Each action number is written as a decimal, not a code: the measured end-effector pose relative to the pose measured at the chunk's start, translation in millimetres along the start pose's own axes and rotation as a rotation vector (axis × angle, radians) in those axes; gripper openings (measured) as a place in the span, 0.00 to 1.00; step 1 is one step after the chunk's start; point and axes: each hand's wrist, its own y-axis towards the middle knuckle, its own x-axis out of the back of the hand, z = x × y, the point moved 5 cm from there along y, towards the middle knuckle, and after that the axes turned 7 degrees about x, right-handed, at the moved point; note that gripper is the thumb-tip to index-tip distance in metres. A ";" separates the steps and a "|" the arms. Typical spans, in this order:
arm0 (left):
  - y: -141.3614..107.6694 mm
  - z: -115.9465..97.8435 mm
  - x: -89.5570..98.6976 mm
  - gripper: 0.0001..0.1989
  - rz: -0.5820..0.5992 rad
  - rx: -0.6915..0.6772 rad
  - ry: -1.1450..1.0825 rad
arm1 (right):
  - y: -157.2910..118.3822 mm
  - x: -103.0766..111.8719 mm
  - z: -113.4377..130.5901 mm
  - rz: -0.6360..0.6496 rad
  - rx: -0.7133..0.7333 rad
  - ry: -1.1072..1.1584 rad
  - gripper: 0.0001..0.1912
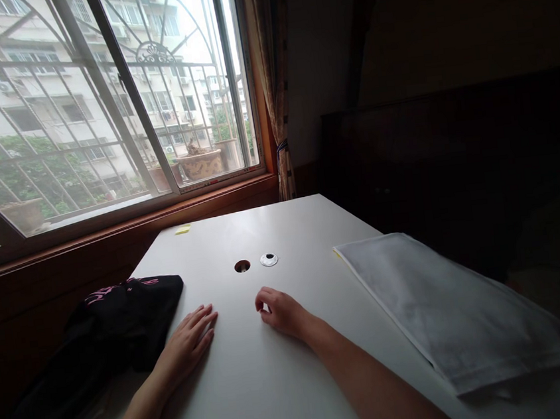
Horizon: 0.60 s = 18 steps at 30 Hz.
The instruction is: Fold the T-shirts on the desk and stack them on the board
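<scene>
My left hand point(191, 335) lies flat on the white table point(259, 391), fingers stretched out and holding nothing. Just left of it is a folded black cloth item point(117, 326) with pink lettering; its kind does not show clearly. My right hand point(281, 310) rests on the tabletop with its fingers curled in toward the thumb. White shows through the small gap between thumb and fingers, and I see nothing held there. Beyond the right hand are a round hole point(242, 266) in the table and a white round cap point(269, 259) with a dark opening.
A grey-white flat pouch or folded cloth point(440, 306) lies along the table's right side. A yellow slip point(183, 230) sits near the far left edge. Behind the table are a barred window point(168, 101) and a tied curtain point(277, 103). The right background is dark.
</scene>
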 end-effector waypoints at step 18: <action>-1.6 -0.2 1.3 0.22 0.022 0.007 0.010 | 1.3 2.5 -1.2 -0.067 -0.012 0.056 0.10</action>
